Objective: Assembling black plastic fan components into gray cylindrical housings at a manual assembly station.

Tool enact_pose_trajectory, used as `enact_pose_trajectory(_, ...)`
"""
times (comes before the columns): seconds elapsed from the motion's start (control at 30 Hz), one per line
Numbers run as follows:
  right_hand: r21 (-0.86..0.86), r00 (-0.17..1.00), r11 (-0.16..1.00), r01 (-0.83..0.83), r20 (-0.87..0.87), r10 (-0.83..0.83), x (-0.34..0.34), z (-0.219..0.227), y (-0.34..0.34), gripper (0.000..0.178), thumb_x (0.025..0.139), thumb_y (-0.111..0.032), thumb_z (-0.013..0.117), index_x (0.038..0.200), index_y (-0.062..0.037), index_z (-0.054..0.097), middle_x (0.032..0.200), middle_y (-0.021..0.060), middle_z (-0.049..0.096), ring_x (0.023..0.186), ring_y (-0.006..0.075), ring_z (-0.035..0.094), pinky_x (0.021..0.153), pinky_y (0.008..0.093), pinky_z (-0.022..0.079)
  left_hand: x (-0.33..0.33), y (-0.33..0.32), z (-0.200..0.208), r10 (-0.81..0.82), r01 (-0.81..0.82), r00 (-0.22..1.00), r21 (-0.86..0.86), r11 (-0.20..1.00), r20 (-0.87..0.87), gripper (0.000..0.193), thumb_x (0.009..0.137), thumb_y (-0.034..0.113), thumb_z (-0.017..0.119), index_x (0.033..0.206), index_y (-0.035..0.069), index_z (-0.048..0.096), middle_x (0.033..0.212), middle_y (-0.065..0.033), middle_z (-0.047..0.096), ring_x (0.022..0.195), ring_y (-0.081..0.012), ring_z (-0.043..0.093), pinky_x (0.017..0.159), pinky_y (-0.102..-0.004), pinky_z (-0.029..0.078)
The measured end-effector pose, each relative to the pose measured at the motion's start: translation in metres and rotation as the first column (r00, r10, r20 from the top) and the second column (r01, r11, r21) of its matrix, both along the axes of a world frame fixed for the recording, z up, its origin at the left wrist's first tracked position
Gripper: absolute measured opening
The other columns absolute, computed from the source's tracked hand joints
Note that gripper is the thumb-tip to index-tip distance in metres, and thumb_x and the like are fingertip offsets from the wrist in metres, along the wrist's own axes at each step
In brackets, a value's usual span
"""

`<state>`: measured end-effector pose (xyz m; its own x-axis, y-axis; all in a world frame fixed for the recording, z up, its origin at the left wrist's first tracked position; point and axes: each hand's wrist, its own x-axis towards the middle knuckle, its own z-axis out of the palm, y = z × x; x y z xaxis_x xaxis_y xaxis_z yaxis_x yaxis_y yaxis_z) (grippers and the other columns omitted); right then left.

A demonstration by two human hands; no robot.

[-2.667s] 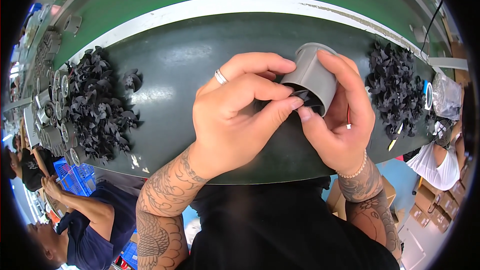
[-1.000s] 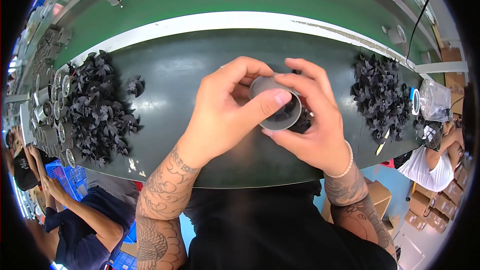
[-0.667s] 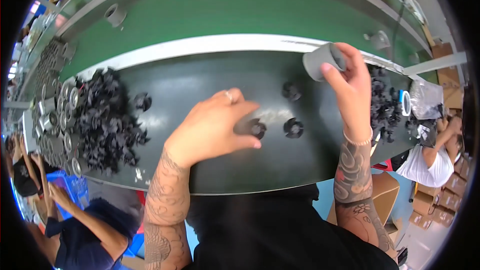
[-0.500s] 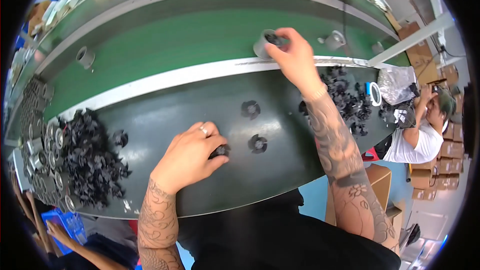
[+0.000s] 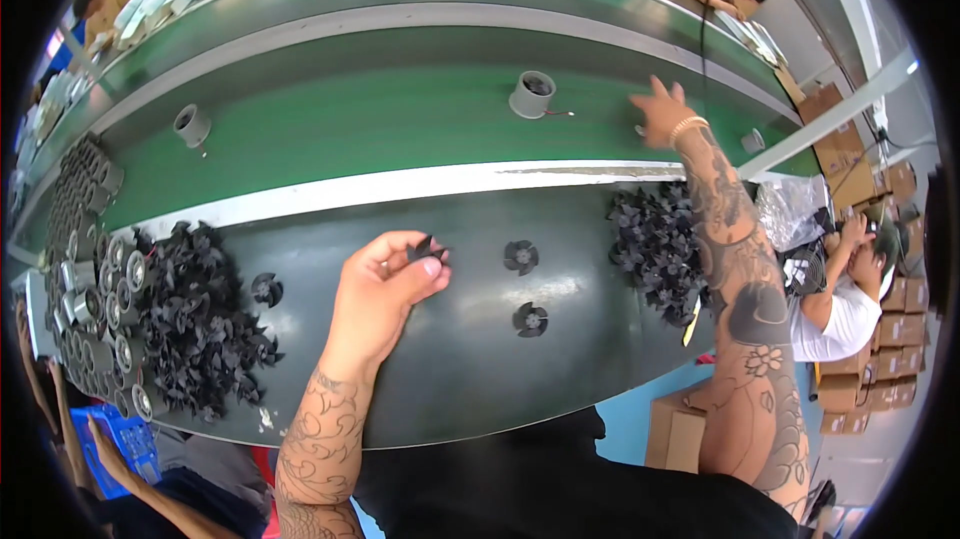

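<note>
My left hand point(image 5: 388, 284), above the dark tabletop, pinches a black fan wheel point(image 5: 428, 249) between thumb and fingers. Two more fan wheels point(image 5: 520, 257) lie flat to its right, and another fan wheel point(image 5: 266, 289) lies left of it near a pile. My right hand point(image 5: 662, 114) reaches out over the green conveyor belt with its fingers spread; nothing shows in it. To its left on the belt stands a grey cylindrical housing point(image 5: 530, 97) with a black fan wheel inside and a thin wire trailing out.
Piles of black fan wheels point(image 5: 195, 329) point(image 5: 655, 244) lie at left and right. Many grey housings point(image 5: 110, 289) crowd the far left. More housings point(image 5: 190, 126) point(image 5: 753, 141) stand on the belt. A pale rail point(image 5: 400, 196) separates belt and tabletop. Another person point(image 5: 835, 309) is at the right.
My right hand has let go of the grey housing and moved right along the belt. My left hand has lifted a fan wheel off the tabletop. The view has shifted slightly.
</note>
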<state>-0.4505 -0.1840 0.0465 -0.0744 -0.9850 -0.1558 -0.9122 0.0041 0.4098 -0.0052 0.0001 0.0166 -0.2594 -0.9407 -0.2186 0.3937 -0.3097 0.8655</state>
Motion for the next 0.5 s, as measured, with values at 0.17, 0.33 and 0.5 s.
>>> enact_pose_trajectory(0.17, -0.005, 1.000, 1.000, 0.011, 0.018, -0.011, -0.077, -0.010, 0.001, 0.041, 0.079, -0.008, 0.066, 0.120, -0.0041, 0.064, 0.118, 0.0245, 0.065, 0.115, 0.0382, 0.062, 0.099, 0.0464, 0.051, 0.002, -0.015, 0.008, 0.079, 0.152, 0.784, 0.313, 0.938, -0.616, 0.027, 0.093, -0.002, 0.062, 0.120, -0.005, 0.060, 0.117, -0.0130, 0.065, 0.107, -0.0230, 0.066, 0.096, -0.0320, 0.056)
enact_pose_trajectory(0.33, -0.186, 0.547, 0.976, 0.116, 0.832, 0.093, 0.013, 0.008, 0.033, 0.044, 0.082, -0.001, 0.069, 0.124, -0.0045, 0.055, 0.117, 0.0164, 0.064, 0.107, 0.0313, 0.067, 0.093, 0.0379, 0.055, 0.006, -0.004, 0.004, 0.077, 0.081, 0.819, 0.248, 0.965, -0.569, 0.025, 0.095, 0.003, 0.063, 0.120, -0.001, 0.061, 0.114, -0.0123, 0.067, 0.105, -0.0229, 0.067, 0.096, -0.0304, 0.056)
enact_pose_trajectory(0.5, 0.071, -0.524, 0.987, 0.142, 0.852, 0.014, 0.168, 0.018, 0.139, 0.060, 0.087, 0.002, 0.067, 0.141, -0.0090, 0.042, 0.131, 0.0115, 0.056, 0.112, 0.0338, 0.066, 0.089, 0.0350, 0.060, 0.005, -0.001, -0.010, 0.133, -0.044, 0.846, 0.181, 0.982, -0.516, 0.022, 0.100, 0.009, 0.061, 0.121, 0.003, 0.061, 0.108, -0.0099, 0.067, 0.102, -0.0204, 0.068, 0.091, -0.0269, 0.058)
